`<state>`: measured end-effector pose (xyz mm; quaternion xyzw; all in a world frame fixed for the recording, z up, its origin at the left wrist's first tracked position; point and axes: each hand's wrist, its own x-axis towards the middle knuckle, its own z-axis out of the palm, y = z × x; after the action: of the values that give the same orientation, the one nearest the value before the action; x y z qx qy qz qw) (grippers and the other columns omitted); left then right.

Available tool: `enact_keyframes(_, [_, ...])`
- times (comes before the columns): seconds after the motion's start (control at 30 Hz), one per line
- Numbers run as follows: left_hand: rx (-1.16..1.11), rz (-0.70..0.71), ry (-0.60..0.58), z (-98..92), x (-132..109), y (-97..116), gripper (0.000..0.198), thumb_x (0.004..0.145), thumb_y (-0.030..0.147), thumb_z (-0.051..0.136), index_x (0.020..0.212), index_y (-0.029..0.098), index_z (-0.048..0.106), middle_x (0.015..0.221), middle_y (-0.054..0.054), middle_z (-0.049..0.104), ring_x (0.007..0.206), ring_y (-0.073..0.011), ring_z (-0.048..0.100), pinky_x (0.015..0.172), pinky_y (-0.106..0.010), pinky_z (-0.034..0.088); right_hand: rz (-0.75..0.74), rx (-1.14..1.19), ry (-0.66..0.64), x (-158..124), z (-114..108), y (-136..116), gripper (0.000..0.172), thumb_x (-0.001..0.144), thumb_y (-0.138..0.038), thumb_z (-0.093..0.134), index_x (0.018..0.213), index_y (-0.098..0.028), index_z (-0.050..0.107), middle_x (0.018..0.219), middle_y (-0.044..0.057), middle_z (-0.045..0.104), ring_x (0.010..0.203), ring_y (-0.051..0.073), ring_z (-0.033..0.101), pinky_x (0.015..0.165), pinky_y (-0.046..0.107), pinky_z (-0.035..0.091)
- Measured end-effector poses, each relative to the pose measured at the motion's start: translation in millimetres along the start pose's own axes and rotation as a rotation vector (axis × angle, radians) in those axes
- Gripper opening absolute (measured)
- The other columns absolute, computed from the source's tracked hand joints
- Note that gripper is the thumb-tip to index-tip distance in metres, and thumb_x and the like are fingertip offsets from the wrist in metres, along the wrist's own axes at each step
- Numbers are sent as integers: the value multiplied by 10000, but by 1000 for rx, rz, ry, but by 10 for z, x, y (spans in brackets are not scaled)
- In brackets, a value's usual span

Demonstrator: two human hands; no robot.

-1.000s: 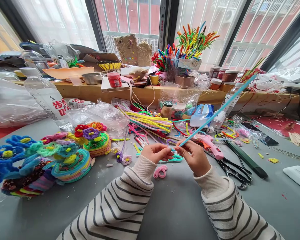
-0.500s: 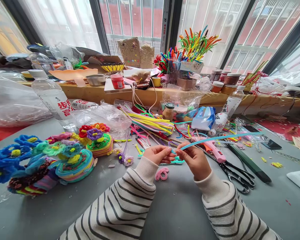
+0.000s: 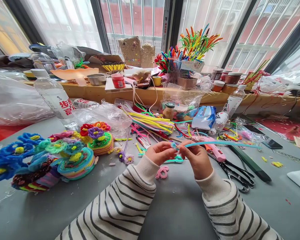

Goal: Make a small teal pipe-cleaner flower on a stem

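Observation:
A light blue pipe cleaner (image 3: 222, 143) runs between my two hands, its long free end stretching out to the right. My left hand (image 3: 161, 153) pinches the short end, where a small blue curl shows above the fingertips. Close beside it, my right hand (image 3: 195, 158) grips the same stem between thumb and forefinger. Just below the hands, a looped pink pipe cleaner (image 3: 162, 172) lies on the grey table (image 3: 175, 206). Turquoise pipe cleaner pieces (image 3: 175, 159) lie partly hidden behind my fingers.
Pipe-cleaner flowers (image 3: 20, 151) on coiled bases fill the left side. Behind my hands lies a bundle of pipe cleaners (image 3: 152, 122). To the right are black-handled pliers (image 3: 237, 176), a pink glue gun (image 3: 216, 152) and a dark green bar (image 3: 251, 165). A water bottle (image 3: 52, 95) stands at the left.
The blue pipe cleaner's free end has dropped lower, and a small curl now shows at my left fingertips. Both hands have shifted slightly and keep their pinch.

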<state>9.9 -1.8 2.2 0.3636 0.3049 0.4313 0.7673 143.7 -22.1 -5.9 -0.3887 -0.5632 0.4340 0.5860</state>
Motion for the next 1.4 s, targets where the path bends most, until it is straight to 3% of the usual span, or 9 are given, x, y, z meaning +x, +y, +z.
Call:
enact_keyframes(0.3, [-54,-30,-75,-61,44,-41,248,421,291,724,527,123,576,427,37,506,432,-40,458,466,-173,345,60,156,-36,-22,42,37,141,686,-294,555,631,-168,528,540,-41,441,469,66,398,447,213,319])
enact_keyframes(0.5, [-148,-86,-35,-41,25,-17,246,420,264,732,576,136,590,444,44,480,442,-28,435,465,-162,350,40,63,16,-28,62,4,135,684,-293,554,659,-167,515,542,-40,435,462,69,404,434,210,325])
enact_keyframes(0.63, [-189,-115,-98,-60,33,-42,237,457,259,720,626,144,598,484,42,473,455,-26,439,460,-164,342,-3,-36,69,-46,74,-25,117,695,-278,541,657,-171,513,554,-38,430,469,69,395,437,208,329])
enact_keyframes(1.07, [-117,-122,-140,-39,43,-44,322,394,369,723,499,123,544,403,40,449,392,-36,405,421,-188,284,-58,-58,-10,-56,66,-91,104,710,-257,522,654,-170,519,602,-24,439,501,74,411,456,209,355])
enact_keyframes(1.23, [-29,-202,-222,-60,24,-6,334,380,385,723,501,124,554,405,27,472,401,-54,420,442,-218,313,-52,-60,-39,-69,47,-113,111,706,-277,524,666,-173,527,619,-9,480,509,86,435,452,218,370])
enact_keyframes(1.4, [12,-243,-225,-68,5,4,324,402,385,715,503,117,564,396,22,473,390,-57,434,440,-213,329,-57,-55,-16,-79,12,-82,133,723,-295,505,665,-178,528,599,-8,478,499,86,413,450,224,355])
